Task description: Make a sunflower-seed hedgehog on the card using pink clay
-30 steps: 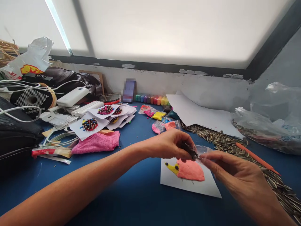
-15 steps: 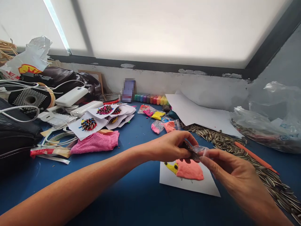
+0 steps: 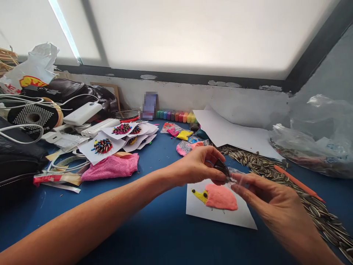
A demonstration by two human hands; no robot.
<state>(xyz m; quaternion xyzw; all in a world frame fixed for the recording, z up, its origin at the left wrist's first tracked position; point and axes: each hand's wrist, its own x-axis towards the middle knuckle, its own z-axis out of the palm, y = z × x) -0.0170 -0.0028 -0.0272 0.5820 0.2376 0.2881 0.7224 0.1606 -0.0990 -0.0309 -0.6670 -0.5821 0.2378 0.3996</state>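
My left hand (image 3: 202,164) pinches a dark lump of modelling clay (image 3: 221,168) between thumb and fingers. Beside it, my right hand (image 3: 264,197) grips a clear plastic bag (image 3: 236,174), which touches the lump's right end; whether part of the lump is inside the bag is hard to make out. Below both hands lies a white sheet of paper (image 3: 220,217). On it is a hedgehog figure (image 3: 222,197) with a coral clay body, a yellow face, dark eye and nose, and thin drawn legs.
Sunflower seeds (image 3: 317,206) spread along the right, with an orange pen (image 3: 299,183) on them. Bagged clay (image 3: 184,135) lies beyond my hands. Left are finished hedgehog cards (image 3: 103,146), a pink cloth (image 3: 111,167) and cables. White paper (image 3: 234,130) and a plastic bag (image 3: 325,147) stand behind.
My left hand has shifted slightly left, and the dark clay shows more, tilted upward. More of the hedgehog figure is visible below the hands. The view has moved slightly.
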